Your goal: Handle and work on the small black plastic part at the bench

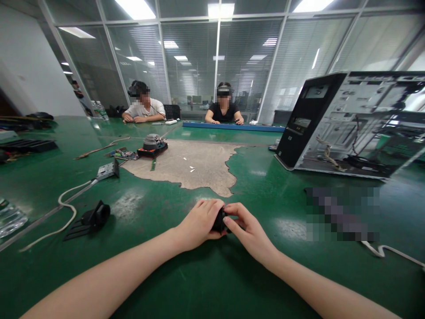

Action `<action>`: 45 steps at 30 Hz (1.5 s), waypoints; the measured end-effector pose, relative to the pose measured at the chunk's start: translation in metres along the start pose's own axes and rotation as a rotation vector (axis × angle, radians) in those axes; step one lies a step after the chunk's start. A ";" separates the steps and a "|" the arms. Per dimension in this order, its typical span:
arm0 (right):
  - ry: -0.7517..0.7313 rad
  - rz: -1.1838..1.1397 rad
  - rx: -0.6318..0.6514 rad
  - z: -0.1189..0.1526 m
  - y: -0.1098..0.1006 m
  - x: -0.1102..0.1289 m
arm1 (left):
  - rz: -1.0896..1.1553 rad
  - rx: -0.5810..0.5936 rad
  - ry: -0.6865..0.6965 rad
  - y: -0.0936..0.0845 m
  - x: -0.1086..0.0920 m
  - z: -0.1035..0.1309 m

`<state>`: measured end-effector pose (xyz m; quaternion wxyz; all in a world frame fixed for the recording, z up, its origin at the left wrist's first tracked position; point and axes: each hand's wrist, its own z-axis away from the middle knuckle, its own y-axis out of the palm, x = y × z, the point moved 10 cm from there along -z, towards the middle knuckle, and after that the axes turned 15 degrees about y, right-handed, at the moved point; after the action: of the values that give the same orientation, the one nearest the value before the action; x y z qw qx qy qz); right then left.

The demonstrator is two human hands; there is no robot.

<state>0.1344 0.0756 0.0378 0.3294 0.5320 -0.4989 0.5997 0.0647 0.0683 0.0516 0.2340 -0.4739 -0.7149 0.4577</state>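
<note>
My left hand is wrapped round a small dark object near the middle of the green table. It looks black and rounded; the fingers cover most of it, so its exact kind does not show. From the other side, the thumb and fingers of my right hand pinch the same piece at its right edge. Both hands are low over the tabletop. Off to the left lies a black plastic part with a round end, apart from my hands.
An opened computer tower stands at right, near a blurred-out item with a white cable. Beyond my hands is a bare brown patch, with a cooler fan assembly at its left. Two people sit across the table.
</note>
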 end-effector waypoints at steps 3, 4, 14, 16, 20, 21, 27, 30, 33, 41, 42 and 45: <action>0.013 -0.005 -0.001 -0.001 0.000 -0.003 | -0.003 0.000 0.002 0.000 0.000 -0.001; 0.033 -0.007 0.005 -0.002 0.001 -0.006 | -0.001 0.001 0.001 0.000 0.000 -0.001; 0.017 0.057 0.007 0.001 0.003 0.001 | 0.003 0.020 -0.015 0.000 0.000 0.001; -0.001 0.065 -0.021 0.002 0.000 0.002 | 0.004 0.012 -0.009 0.000 -0.001 0.000; 0.017 0.047 -0.017 0.001 0.000 -0.002 | 0.010 0.004 -0.013 -0.001 -0.001 -0.001; 0.030 0.038 -0.005 0.001 0.001 -0.003 | 0.014 0.009 -0.016 -0.001 -0.001 -0.001; 0.033 0.080 0.024 0.003 0.005 -0.001 | 0.028 0.011 -0.017 -0.002 -0.001 0.000; -0.051 0.104 -0.017 0.006 0.001 0.007 | 0.024 0.008 -0.018 -0.002 -0.001 0.000; -0.038 0.079 -0.034 0.005 -0.002 0.005 | 0.016 -0.006 -0.009 -0.002 -0.002 -0.001; 0.079 0.030 0.034 0.001 0.005 -0.008 | 0.015 -0.005 -0.022 -0.001 0.000 0.000; 0.070 0.043 0.037 0.001 0.005 -0.006 | 0.016 -0.003 -0.021 -0.001 0.000 0.000; -0.020 0.084 -0.004 0.005 0.002 0.005 | 0.019 0.003 -0.013 -0.001 -0.001 0.000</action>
<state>0.1331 0.0698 0.0418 0.2999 0.5158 -0.5254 0.6066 0.0651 0.0672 0.0528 0.2258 -0.4775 -0.7110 0.4642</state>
